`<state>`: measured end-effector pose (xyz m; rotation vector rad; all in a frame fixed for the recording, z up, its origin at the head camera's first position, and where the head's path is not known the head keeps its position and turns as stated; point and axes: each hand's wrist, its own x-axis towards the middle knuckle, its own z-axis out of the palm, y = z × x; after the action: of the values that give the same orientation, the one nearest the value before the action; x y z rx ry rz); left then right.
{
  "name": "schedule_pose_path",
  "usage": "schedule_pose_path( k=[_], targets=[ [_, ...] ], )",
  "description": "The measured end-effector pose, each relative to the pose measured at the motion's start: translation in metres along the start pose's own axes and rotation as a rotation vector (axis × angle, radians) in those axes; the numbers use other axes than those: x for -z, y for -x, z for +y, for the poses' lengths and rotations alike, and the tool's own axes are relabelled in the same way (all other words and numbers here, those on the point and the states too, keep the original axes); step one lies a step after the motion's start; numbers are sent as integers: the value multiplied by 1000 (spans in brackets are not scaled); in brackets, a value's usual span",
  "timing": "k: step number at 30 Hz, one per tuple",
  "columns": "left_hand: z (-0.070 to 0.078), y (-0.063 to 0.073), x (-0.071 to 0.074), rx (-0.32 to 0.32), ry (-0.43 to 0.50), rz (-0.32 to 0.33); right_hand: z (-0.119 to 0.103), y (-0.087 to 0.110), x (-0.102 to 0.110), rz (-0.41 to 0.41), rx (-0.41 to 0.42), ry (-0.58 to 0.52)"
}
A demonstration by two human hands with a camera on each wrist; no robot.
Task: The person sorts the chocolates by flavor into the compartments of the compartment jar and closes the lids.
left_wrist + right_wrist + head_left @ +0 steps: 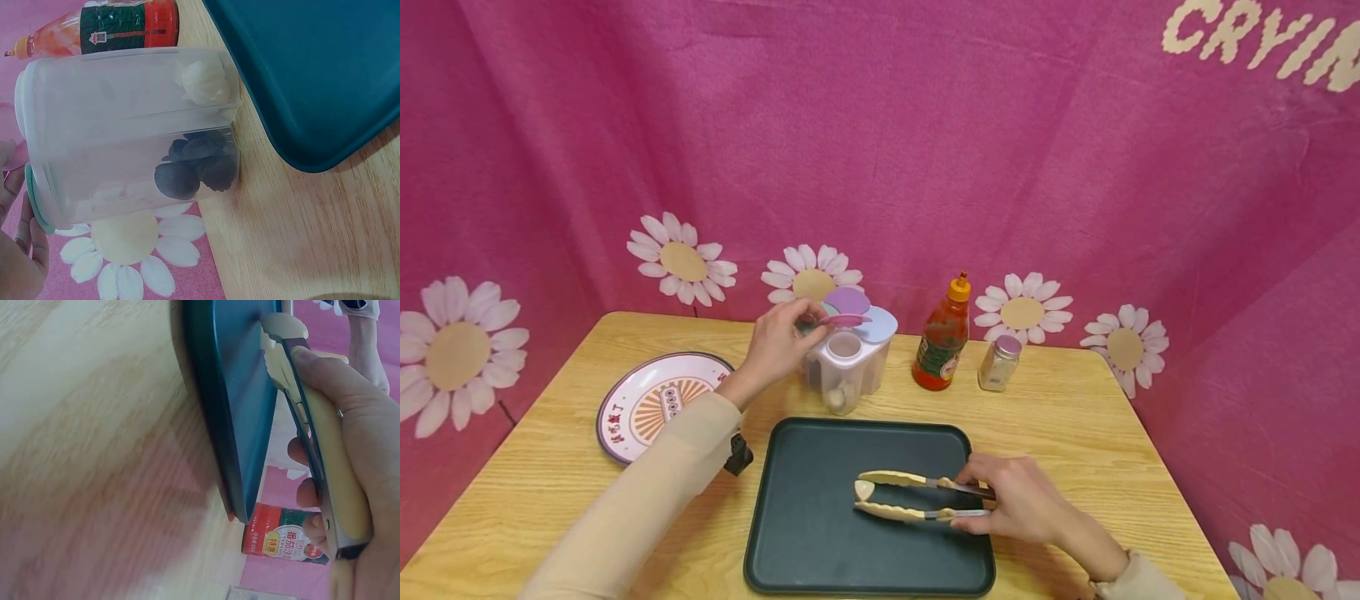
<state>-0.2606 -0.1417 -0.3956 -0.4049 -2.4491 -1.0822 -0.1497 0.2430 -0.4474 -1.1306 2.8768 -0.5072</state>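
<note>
My left hand pinches the raised pink lid of a clear storage container. Below that lid, one round opening shows. In the left wrist view the left fingers lie along the container's green lid. Through its walls show white garlic-like pieces and dark, wrinkled pieces in separate compartments. My right hand grips tongs with cream tips, held over the dark green tray. A small white piece like a garlic clove sits between the tips.
A red sauce bottle with a yellow cap stands right of the container, beside a small jar with a purple lid. On the left lies a patterned plate, partly behind my left forearm. A pink flowered cloth hangs behind the table.
</note>
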Motion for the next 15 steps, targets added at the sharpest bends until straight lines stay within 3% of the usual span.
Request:
schedule_pose_path(
  k=[15],
  targets=[
    [-2,0,-1,2,7,-7,2,0,-4,-6,0,-32]
  ],
)
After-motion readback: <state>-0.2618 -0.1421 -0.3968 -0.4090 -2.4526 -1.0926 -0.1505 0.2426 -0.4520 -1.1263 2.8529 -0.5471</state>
